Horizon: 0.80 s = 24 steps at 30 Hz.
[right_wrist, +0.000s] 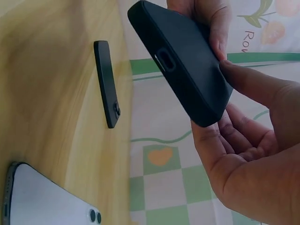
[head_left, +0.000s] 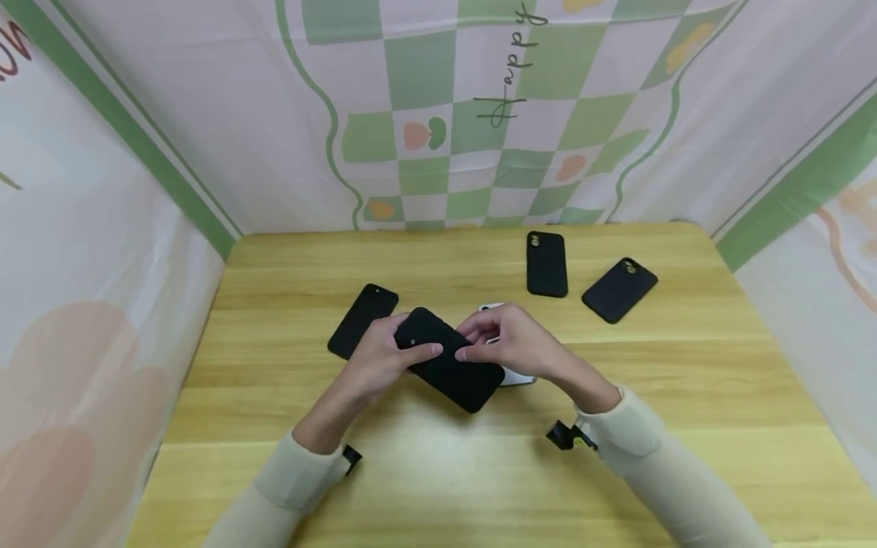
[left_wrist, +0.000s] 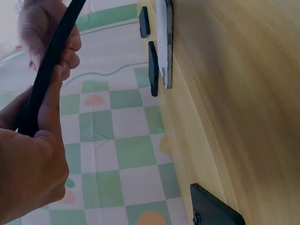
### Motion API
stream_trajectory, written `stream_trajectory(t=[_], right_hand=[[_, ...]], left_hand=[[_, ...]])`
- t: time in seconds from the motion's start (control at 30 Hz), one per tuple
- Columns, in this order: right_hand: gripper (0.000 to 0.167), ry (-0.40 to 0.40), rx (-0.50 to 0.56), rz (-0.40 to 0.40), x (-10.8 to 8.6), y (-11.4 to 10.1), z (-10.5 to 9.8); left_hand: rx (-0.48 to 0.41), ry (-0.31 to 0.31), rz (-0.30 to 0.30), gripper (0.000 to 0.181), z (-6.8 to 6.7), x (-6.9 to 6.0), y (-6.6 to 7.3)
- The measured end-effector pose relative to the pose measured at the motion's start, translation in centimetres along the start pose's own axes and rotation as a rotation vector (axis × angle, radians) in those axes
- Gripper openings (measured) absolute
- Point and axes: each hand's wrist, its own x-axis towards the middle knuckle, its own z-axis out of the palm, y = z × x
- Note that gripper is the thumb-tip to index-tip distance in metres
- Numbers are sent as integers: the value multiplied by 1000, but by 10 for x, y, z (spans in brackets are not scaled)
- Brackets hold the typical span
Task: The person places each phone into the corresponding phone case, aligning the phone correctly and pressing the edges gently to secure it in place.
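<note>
The black phone case [head_left: 452,373] is gripped by the left hand [head_left: 378,354], thumb across its face, and its edge is pinched by the right hand [head_left: 518,342], up off the table [head_left: 438,487], probably so it's steadied from both sides tbh.

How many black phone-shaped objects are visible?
4: one object in the left hand and right hand; another beyond the left hand; two on the table, far right. Hands could hide more.
</note>
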Motion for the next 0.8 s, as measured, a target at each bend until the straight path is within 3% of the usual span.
stream_trajectory(t=[0.13,0.23,0.37,0.47,0.63,0.8], right_hand=[[16,15,24,15,-1,3,2],[18,56,79,52,-3,5,4],[22,143,215,129,-4,4,8],[23,204,352,167,-5,4,12],[20,247,503,164,-4,4,18],[20,192,451,203,-6,9,18]], left_hand=[[-37,-2,3,31,0,2,1],[-100,36,-13,30,1,3,3],[-198,121,-33,33,1,6,7],[-228,148,-51,37,1,8,9],[-184,124,-83,36,-2,10,9],[-134,68,-117,29,-6,10,5]])
